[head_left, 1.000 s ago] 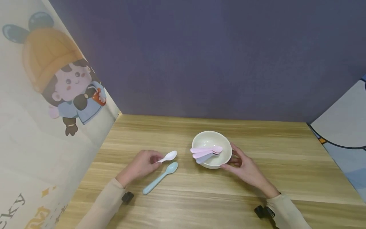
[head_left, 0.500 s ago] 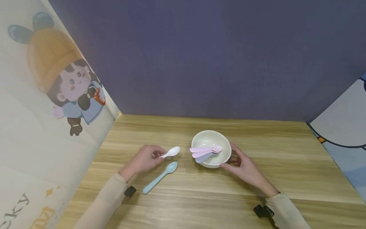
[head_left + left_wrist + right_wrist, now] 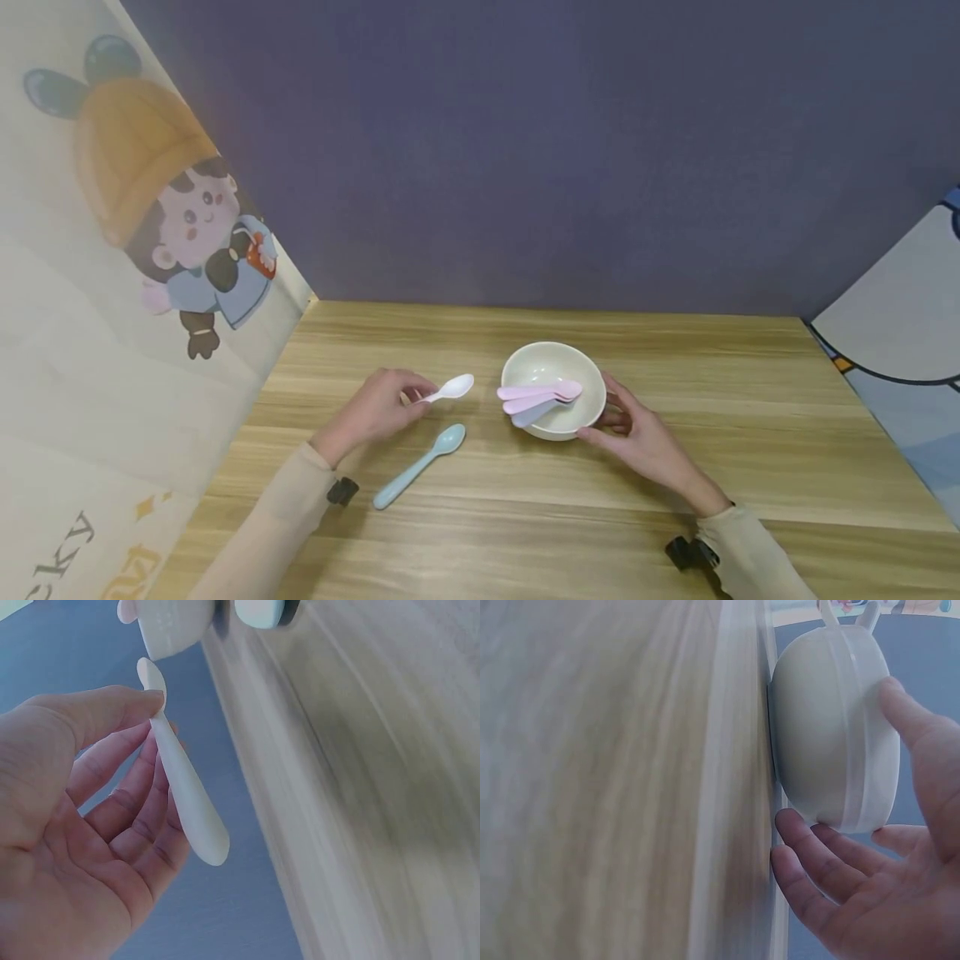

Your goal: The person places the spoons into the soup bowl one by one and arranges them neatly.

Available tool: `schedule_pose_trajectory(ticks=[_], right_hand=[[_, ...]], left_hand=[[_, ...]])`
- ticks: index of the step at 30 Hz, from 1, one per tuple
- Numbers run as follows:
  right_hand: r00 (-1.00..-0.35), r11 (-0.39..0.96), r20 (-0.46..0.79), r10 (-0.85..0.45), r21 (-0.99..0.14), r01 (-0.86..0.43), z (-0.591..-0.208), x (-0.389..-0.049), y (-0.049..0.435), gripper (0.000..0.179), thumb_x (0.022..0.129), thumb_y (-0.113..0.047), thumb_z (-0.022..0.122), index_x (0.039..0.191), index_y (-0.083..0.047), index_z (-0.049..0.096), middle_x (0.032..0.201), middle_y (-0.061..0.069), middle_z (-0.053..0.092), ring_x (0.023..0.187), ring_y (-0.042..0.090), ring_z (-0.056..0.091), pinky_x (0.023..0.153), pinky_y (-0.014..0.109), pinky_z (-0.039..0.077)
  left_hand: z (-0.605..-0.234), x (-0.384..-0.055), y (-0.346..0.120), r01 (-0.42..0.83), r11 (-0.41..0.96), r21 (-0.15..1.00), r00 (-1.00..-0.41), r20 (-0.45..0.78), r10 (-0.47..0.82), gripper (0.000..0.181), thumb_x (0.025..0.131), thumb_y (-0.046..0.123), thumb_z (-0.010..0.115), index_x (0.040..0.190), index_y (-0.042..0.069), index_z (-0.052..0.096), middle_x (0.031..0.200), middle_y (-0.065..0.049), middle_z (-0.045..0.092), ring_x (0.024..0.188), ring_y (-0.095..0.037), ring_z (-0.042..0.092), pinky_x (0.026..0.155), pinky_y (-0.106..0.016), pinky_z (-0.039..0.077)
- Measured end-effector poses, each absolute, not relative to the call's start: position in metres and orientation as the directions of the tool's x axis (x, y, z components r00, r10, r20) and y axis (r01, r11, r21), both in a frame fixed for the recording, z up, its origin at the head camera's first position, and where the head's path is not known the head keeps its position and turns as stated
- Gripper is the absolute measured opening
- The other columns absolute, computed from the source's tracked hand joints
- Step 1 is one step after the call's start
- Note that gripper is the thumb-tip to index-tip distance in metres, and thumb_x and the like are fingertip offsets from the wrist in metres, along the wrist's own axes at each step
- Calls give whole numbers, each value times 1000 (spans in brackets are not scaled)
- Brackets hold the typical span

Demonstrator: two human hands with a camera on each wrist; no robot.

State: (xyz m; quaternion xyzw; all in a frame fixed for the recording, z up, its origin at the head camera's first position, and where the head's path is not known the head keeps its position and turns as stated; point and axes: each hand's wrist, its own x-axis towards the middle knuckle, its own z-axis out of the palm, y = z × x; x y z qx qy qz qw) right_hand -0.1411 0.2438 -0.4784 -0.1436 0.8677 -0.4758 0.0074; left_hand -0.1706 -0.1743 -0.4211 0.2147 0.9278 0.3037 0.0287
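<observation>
Five spoons (image 3: 420, 467), one bowl (image 3: 542, 363), two hands (image 3: 648, 443)

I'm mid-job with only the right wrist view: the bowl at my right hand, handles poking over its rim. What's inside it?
Observer: The head view shows two pink spoons and a lavender spoon in the bowl.
Operator: Where's the left hand, and is it holding anything?
Observer: It's left of the bowl, pinching a white spoon whose scoop points toward the bowl.
Operator: Any spoon lying loose on the table?
Observer: One, a light blue spoon, below the white spoon in the head view.
</observation>
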Motion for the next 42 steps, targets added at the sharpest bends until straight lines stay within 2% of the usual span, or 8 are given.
schedule_pose_trajectory(ticks=[12,31,42], right_hand=[[-962,532,92,-256,-818,-220,-453,-140,233,98,91,-25,87,168,-9,29,144,24,65,112,30,76,94,37,63],[-961,518,92,-262,-826,-220,-456,-141,241,97,92,-25,86,168,-8,28,145,23,65,113,29,76,95,37,63],[-961,519,84,-262,-828,-213,-456,-141,242,98,92,-26,86,169,-9,27,145,23,65,113,28,76,96,38,62]], left_hand=[[-404,-178,-180,407,699,588,-897,112,428,22,95,15,77,116,11,82,104,-2,82,89,-12,72,78,-29,60],[-395,-192,-148,429,687,587,-882,110,457,25,97,15,76,120,10,81,111,-3,82,94,-14,73,82,-30,60],[-392,-200,-133,433,682,589,-878,105,467,23,97,16,76,118,12,82,106,-2,82,92,-13,72,81,-31,59]])
